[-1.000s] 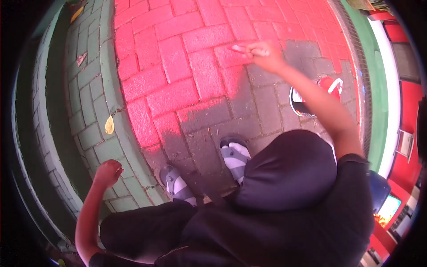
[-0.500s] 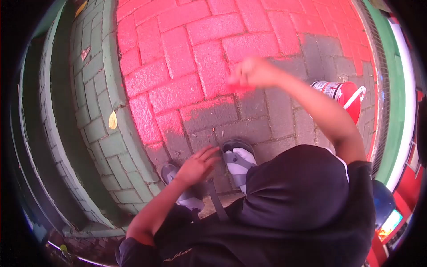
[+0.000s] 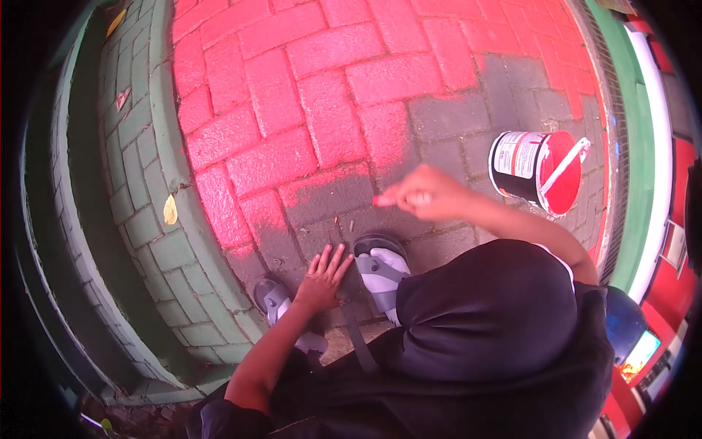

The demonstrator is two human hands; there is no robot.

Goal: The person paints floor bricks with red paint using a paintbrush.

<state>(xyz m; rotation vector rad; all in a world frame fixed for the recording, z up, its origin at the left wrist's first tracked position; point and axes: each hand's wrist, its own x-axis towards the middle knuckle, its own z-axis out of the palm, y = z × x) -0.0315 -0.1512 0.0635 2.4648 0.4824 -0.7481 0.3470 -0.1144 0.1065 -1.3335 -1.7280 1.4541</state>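
My right hand [image 3: 431, 194] is closed over the bare grey pavers, its forefinger side toward the painted edge. At its fingertips a small red end of a paintbrush [image 3: 381, 200] shows; the rest is hidden in the fist. Wet-looking red paint [image 3: 329, 117] covers the bricks ahead, with a ragged border at grey pavers [image 3: 333, 196]. My left hand [image 3: 322, 282] is open, fingers spread, palm down low over the ground between my two sandalled feet [image 3: 382, 271]. To the right of my right hand stands a paint bucket [image 3: 515, 157], red inside, with a white bar across its mouth.
Green-painted brick steps [image 3: 172, 252] with a raised curb run along the left, a yellow leaf [image 3: 170, 210] on them. A drain grating [image 3: 618, 146] and a green strip [image 3: 640, 197] edge the right side. A dark cap [image 3: 490, 307] fills the lower middle.
My right hand has come back from the painted edge toward my body, paintbrush still in it. My left hand has spread its fingers lower. The view has shifted slightly.
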